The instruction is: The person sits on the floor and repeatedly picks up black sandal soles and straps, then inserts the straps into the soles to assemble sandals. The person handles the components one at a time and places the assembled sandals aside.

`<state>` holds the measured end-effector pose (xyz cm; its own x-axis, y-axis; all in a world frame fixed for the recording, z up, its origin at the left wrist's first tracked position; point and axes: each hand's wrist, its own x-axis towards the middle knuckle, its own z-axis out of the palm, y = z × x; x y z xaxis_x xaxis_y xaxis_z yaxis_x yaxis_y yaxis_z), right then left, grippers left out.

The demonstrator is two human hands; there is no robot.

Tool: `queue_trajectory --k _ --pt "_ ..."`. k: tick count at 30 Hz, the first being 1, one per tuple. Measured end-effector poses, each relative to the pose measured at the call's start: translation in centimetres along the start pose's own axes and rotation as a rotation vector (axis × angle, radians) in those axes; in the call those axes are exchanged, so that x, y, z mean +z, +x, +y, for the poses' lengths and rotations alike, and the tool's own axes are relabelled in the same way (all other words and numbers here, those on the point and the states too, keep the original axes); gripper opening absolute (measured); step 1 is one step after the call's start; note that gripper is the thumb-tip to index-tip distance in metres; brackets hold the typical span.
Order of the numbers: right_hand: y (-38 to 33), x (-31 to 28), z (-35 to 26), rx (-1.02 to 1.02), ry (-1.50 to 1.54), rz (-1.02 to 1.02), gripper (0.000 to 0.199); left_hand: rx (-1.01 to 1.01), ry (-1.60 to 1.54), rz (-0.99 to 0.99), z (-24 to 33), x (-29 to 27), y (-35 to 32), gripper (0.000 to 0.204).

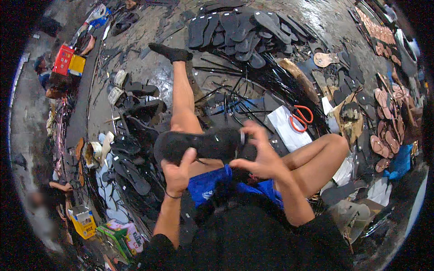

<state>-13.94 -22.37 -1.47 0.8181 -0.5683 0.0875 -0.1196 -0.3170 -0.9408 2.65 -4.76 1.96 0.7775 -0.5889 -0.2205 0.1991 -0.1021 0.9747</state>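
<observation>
A black sandal sole [178, 143] lies sideways across my lap, its broad end to the left. My left hand [177, 174] grips that end from the near edge, thumb on top and the other fingers mostly hidden beneath. At the narrower right end, my right hand [262, 151] curves in an open C, thumb and fingers wide apart. Its fingertips are close to a small white mark [242, 135] on the sole's end; blur hides whether they touch. Red-handled scissors [301, 119] rest on a white sheet [284, 128] beyond my right hand.
Black soles [242, 34] are piled at the far side. Loose black strips [235, 101] spread before me. Pink sandals [384, 135] line the right; black sandals [131, 174] lie on the left. Near the lower left are a yellow box [83, 222] and another person's hand [66, 186].
</observation>
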Motion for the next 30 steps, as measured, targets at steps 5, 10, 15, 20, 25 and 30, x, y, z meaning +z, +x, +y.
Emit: queue_trajectory --k 5,10,15,20,25,30 --pt "6.6 -1.4 2.7 0.069 0.054 0.369 0.027 0.019 -0.233 -0.245 -1.8 5.4 -4.7 0.056" --pt "9.1 -4.2 -2.8 -0.185 0.044 0.167 0.028 -0.417 -0.361 -0.320 -2.9 4.3 -4.2 0.039" --pt "9.6 -4.0 -1.4 -0.181 0.091 0.067 0.026 -0.452 -0.739 -0.576 -4.5 3.7 -3.9 0.038" --pt "10.4 -3.9 -1.5 -0.191 -0.005 0.010 0.039 -0.444 -0.664 -0.395 -1.0 4.4 -2.2 0.043" --pt "10.1 -1.2 -1.3 0.054 0.686 0.184 0.047 -0.104 -0.047 -0.263 3.2 8.2 1.1 0.039" --pt "4.2 1.3 2.3 0.402 1.086 -0.350 0.030 -0.138 -0.281 -0.129 3.7 6.5 2.7 0.038"
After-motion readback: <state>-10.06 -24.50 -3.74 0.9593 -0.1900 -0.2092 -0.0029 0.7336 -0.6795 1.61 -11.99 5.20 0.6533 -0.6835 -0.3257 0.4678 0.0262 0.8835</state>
